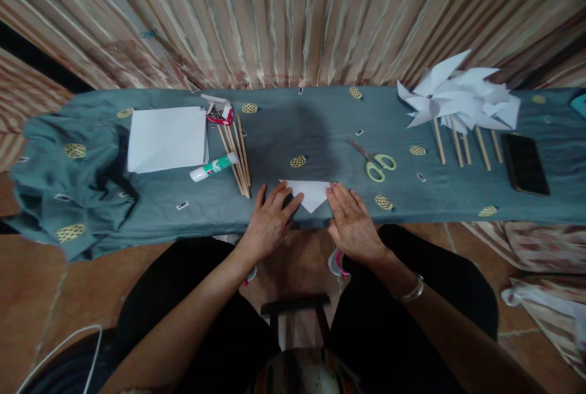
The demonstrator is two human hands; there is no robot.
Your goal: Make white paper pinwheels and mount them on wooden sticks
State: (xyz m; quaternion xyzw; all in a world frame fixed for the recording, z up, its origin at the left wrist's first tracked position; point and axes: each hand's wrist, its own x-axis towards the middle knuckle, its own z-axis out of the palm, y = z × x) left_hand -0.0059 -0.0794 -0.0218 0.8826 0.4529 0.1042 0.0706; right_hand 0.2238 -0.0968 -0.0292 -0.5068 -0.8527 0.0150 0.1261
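A white sheet of paper (pixel 310 194), folded into a triangle with its point toward me, lies at the table's front edge. My left hand (pixel 270 218) rests on its left corner, fingers spread and thumb tip at the paper. On the right corner, my right hand (pixel 353 221) lies flat with fingers stretched out, covering that end. A pair of scissors (pixel 376 165) with light green handles lies beyond my right hand, blades parted slightly. Left of my left hand are several thin wooden sticks (pixel 241 159), with a glue stick (pixel 213 167) lying partly across them.
A stack of white paper (pixel 168 139) and an open red box of small metal pieces (pixel 220 111) stand at left. Several paper pinwheels (pixel 458 98) on sticks and a black phone (pixel 525 164) lie at right. The table's teal cloth (pixel 270 138) is bunched at its left end.
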